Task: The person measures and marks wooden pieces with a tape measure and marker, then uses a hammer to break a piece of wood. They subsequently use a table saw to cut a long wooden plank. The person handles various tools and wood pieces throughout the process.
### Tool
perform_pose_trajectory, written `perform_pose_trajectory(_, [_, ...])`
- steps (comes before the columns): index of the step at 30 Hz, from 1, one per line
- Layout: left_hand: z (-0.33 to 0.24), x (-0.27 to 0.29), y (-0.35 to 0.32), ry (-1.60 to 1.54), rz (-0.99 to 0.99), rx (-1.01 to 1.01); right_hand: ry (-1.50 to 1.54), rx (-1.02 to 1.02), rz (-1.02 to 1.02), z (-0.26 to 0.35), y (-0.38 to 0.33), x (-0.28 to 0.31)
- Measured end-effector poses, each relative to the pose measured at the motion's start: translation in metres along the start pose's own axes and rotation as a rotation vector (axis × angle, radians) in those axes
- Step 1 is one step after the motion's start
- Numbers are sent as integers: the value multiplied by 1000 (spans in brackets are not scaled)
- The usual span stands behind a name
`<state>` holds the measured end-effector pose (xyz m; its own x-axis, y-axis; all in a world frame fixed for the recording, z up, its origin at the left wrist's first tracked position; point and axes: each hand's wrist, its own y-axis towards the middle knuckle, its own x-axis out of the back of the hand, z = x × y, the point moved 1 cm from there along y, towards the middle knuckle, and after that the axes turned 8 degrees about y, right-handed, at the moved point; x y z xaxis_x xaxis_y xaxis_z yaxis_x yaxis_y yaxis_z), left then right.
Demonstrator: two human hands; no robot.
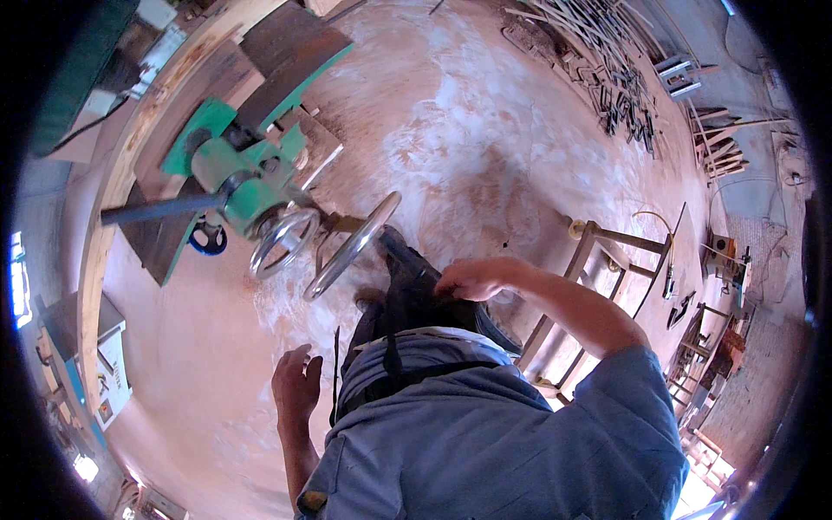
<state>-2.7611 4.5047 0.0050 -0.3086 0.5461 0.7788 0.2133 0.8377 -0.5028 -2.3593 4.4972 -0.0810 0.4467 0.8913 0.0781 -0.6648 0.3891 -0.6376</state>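
My left hand (297,381) hangs low on the left beside my hip, with its fingers apart and nothing in it. In front of my dark trousers (407,290), at thigh height, is my right hand (475,279). Its fingers are curled in, and their inner side is hidden, so I cannot make out whether they hold anything. Ahead on the left stands a green machine (238,178) with a long dark bar (160,209). Two chrome handwheels, one nearer my legs (354,246) and one beside it (260,251), stick out from it. Neither hand touches them.
A wooden frame (628,237) stands close on my right. Long wood strips (598,48) lie heaped on the dusty floor (433,130) at the far right. A long timber beam (113,191) runs along the left, near a grey-white cabinet (108,373).
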Motion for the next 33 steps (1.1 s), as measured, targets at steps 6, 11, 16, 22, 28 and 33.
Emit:
perform_pose_trajectory(6, [58,-30,-58,-54,-34,103,-362,-243,84,59,14,-6])
perform_pose_trajectory(11, [87,-55,-98,-110,-74,222,-548,-276,11,77,15,-29])
perform_pose_trajectory(16, [98,-72,-122,-227,-121,282,-471,-126,-125,102,-9,-32])
perform_pose_trajectory(22, [87,-67,-114,-169,-14,185,-479,80,-216,118,-51,-53])
perform_pose_trajectory(28, [51,-41,-65,-89,-180,-166,-776,109,-367,120,-84,-87])
perform_pose_trajectory(33, [18,-22,-52,-48,-17,-128,-776,139,-626,111,-96,-103])
